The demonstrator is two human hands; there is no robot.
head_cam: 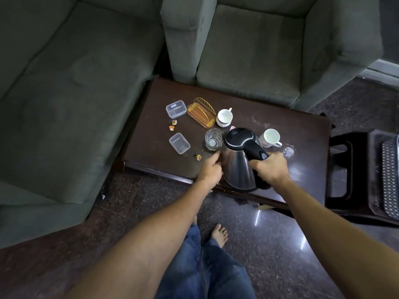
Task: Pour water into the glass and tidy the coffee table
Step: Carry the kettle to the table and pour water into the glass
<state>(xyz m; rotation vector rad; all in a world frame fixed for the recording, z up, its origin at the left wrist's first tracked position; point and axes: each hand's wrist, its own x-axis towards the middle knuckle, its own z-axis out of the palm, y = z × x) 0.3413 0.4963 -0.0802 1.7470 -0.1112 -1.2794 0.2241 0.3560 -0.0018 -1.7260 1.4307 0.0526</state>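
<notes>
A steel kettle (236,167) with a black lid and handle is tipped toward a clear glass (213,139) on the dark coffee table (302,126). My right hand (269,168) grips the kettle's black handle. My left hand (210,169) rests against the kettle's left side, fingers loosely curled, just below the glass. The kettle's spout is hidden behind its lid near the glass rim. No stream of water is visible.
Two white cups (224,117) (271,138), a gold wire holder (201,112), two clear plastic boxes (176,108) (179,143), small wrappers (172,125) (198,157) and a second glass (288,151) lie on the table. Grey sofas stand behind and left. A dark stool (371,175) is at right.
</notes>
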